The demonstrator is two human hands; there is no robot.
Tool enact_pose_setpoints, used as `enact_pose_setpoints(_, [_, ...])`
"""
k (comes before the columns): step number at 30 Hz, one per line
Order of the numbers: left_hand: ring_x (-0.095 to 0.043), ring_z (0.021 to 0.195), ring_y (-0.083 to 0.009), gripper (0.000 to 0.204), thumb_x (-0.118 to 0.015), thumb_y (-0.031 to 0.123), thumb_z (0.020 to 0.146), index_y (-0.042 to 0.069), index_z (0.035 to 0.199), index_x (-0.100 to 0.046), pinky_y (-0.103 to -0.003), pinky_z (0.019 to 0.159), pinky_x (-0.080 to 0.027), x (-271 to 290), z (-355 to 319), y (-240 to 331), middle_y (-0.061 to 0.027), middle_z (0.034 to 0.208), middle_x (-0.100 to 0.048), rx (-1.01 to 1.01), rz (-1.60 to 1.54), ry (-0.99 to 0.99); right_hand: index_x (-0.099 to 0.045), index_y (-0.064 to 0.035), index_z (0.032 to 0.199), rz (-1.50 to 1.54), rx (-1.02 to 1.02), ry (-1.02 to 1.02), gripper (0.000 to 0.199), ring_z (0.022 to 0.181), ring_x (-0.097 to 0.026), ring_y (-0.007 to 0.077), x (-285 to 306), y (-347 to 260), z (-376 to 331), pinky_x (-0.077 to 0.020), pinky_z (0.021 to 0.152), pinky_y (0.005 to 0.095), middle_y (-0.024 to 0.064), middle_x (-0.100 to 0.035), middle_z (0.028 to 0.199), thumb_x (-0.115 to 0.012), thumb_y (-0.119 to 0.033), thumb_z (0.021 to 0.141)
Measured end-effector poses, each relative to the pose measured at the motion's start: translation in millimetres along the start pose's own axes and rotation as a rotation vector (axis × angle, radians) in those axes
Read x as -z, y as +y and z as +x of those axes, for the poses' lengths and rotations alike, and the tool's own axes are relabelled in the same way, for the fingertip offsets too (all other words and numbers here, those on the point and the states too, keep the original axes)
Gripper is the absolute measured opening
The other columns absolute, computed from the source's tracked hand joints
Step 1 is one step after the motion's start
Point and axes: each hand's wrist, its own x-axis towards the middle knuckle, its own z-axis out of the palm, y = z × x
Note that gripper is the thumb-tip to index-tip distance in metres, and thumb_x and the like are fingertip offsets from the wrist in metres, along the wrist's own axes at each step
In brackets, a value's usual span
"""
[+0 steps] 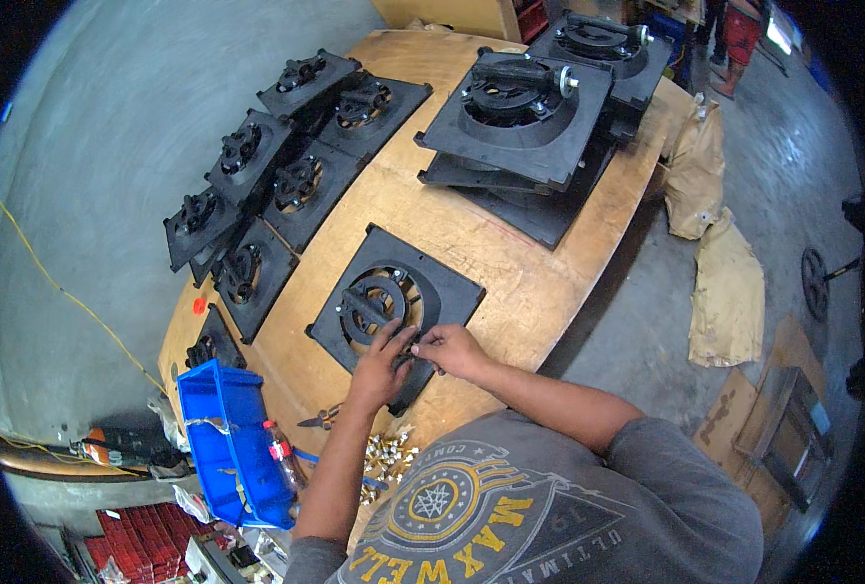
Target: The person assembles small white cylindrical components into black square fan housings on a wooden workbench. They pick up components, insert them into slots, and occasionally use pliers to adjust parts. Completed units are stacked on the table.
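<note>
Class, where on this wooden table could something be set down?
Bare tan wood lies between the left black square panels and right black panel stack, and right of the central black square panel. Crowded: the near-left side, with a blue plastic bin and small gold-coloured fittings.

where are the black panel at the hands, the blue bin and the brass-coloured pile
Black panel [432, 302]: head view, on its raised ring
Blue bin [248, 414]: head view, on its side wall
Brass-coloured pile [387, 456]: head view, on its middle

Plate [431, 307] on table [520, 282], worker's L hand [384, 362] & R hand [452, 352] over its nr side — plate stack [588, 117] behind R, more plates [330, 185] behind L; bin [248, 384] nr L — fittings [389, 457] R of it.
</note>
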Motion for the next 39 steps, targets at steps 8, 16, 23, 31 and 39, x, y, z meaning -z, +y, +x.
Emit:
enact_pose_setpoints(8, [-0.060, 0.112, -0.0349, 0.055, -0.075, 0.011, 0.076, 0.020, 0.127, -0.057, -0.041, 0.088, -0.054, -4, 8, -11, -0.0117, 0.135, -0.052, -0.030, 0.034, 0.022, -0.068, 0.0020, 0.094, -0.240, 0.181, 0.103, 0.028, 0.065, -0.064, 0.0173, -1, 6, -3, -0.0512, 0.059, 0.0326, 0.0109, -0.067, 0.074, -0.074, -0.022, 0.079])
enact_pose_setpoints(16, [-0.060, 0.111, -0.0340, 0.050, -0.076, 0.012, 0.076, 0.017, 0.123, -0.060, -0.040, 0.088, -0.054, -2, 10, -9, -0.0110, 0.132, -0.054, -0.056, 0.009, 0.041, -0.067, 0.0028, 0.093, -0.559, 0.395, 0.093, 0.028, 0.070, -0.067, 0.0259, 1, -1, 0, -0.0513, 0.064, 0.0370, 0.0186, -0.067, 0.077, -0.072, -0.021, 0.079])
enact_pose_setpoints(23, [-0.060, 0.111, -0.0341, 0.050, -0.076, 0.010, 0.076, 0.015, 0.123, -0.060, -0.039, 0.088, -0.054, -3, 11, -11, -0.0112, 0.131, -0.054, -0.063, 0.003, 0.043, -0.065, 0.0025, 0.086, -0.327, 0.242, 0.009, 0.026, 0.063, -0.064, 0.0154, 0, 4, 1, -0.0498, 0.052, 0.0332, 0.0113, -0.063, 0.068, -0.063, -0.023, 0.091])
enact_pose_setpoints(31, [-0.060, 0.111, -0.0333, 0.051, -0.075, 0.007, 0.075, 0.015, 0.123, -0.060, -0.039, 0.088, -0.054, 1, 11, -8, -0.0120, 0.131, -0.054, -0.064, 0.023, 0.027, -0.060, -0.0029, 0.085, 0.456, -0.284, -0.180, 0.021, 0.060, -0.060, 0.0162, -2, 11, 8, -0.0528, 0.054, 0.0303, 0.0038, -0.059, 0.071, -0.058, -0.021, 0.095])
enact_pose_setpoints(39, [-0.057, 0.115, -0.0348, 0.053, -0.075, 0.010, 0.075, 0.016, 0.125, -0.059, -0.041, 0.092, -0.052, -4, 17, -12, -0.0129, 0.131, -0.054, -0.061, -0.002, -0.015, -0.060, -0.0010, 0.092, 0.634, -0.260, 0.044, 0.011, 0.074, -0.066, 0.0203, -11, 10, -2, -0.0563, 0.060, 0.0338, 0.0088, -0.065, 0.081, -0.066, -0.010, 0.090])
